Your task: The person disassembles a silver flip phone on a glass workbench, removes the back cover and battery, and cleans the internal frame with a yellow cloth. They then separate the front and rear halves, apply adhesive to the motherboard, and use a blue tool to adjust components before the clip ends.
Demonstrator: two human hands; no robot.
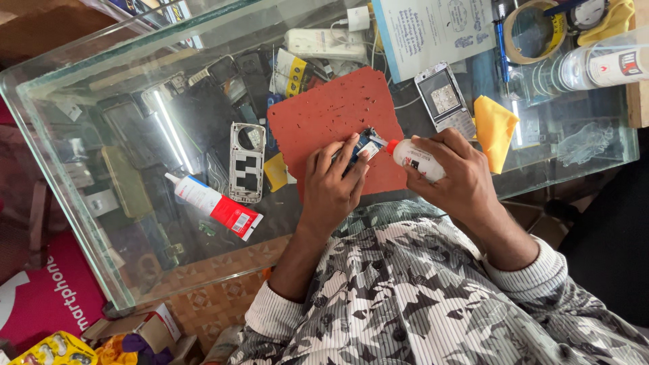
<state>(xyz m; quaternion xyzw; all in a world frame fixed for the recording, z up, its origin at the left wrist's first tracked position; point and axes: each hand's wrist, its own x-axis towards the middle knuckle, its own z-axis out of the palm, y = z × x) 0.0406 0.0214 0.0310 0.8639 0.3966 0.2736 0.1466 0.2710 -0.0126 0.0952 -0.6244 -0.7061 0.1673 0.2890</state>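
Note:
My left hand (332,181) pins a small blue circuit board (369,141) against the red mat (334,115) that lies on the glass counter (101,81). A small white bottle with a red nozzle (411,157) is gripped in my right hand (454,174). The nozzle tip points at the board's right end and is close to touching it. Most of the board is hidden under my fingers.
A white-and-red glue tube (213,205) and a silver phone frame (247,162) lie left of the mat. A keypad phone (445,101), a yellow cloth (493,128), a tape roll (535,30), a paper sheet (433,30) and a clear bottle (595,67) sit to the right.

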